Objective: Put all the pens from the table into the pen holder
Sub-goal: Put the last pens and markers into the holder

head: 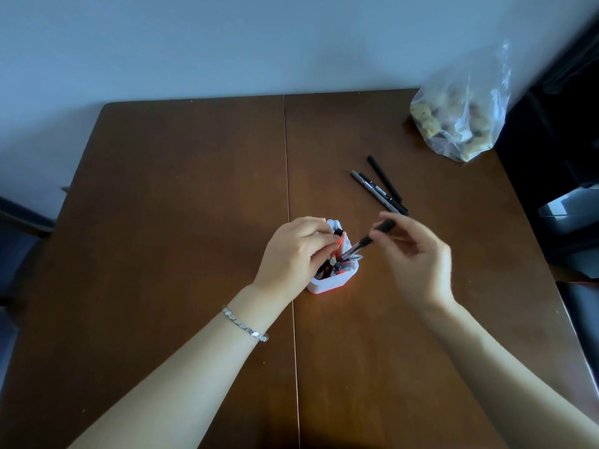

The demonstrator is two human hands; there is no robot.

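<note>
A small white pen holder (330, 283) stands near the middle of the brown table (162, 222), packed with several pens. My left hand (298, 251) rests on its left side, fingers closed over the tops of the pens inside. My right hand (418, 257) pinches the upper end of a black pen (366, 241), which slants down with its tip in the holder's mouth. Three dark pens (381, 186) lie side by side on the table beyond my right hand.
A clear plastic bag (463, 108) of yellowish lumps sits at the table's far right corner. A seam (288, 189) runs down the tabletop. Dark furniture stands along the right edge, and a wall rises behind the table.
</note>
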